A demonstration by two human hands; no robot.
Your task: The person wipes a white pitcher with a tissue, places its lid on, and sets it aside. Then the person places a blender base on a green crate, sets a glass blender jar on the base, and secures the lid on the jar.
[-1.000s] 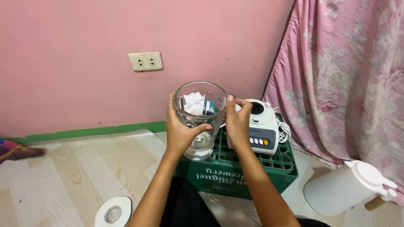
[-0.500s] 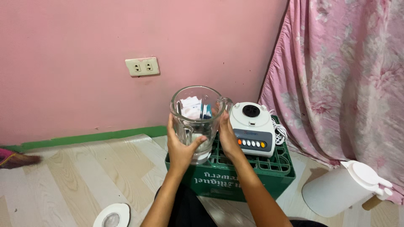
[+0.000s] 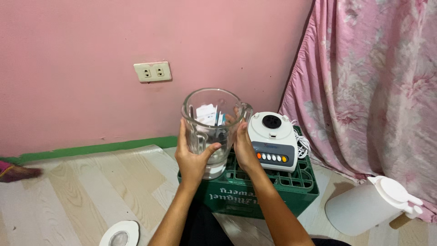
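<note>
Head view is showing both hands wrapping around a clear glass blender jar (image 3: 210, 130), which is standing on, or hovering just over, the left part of an upturned green plastic crate (image 3: 273, 191); I cannot tell whether its base is resting there. The left hand (image 3: 193, 157) is closing on the jar's left wall with the thumb crossing the front, and the right hand (image 3: 243, 148) is pressing flat against its right wall, so the jar is being clamped between two palms rather than held by its handle. Some white paper or packaging is sitting inside it. Just beside it on the crate, the white blender base (image 3: 273, 141) is standing with its row of buttons facing the person. A white plastic pitcher (image 3: 371, 207) is lying on the floor to the right, and a round white lid (image 3: 119, 234) is lying at bottom left. The likely risk is the smooth glass slipping from a palm-only hold, or its base catching the crate's open grid and tipping against the motor unit.
</note>
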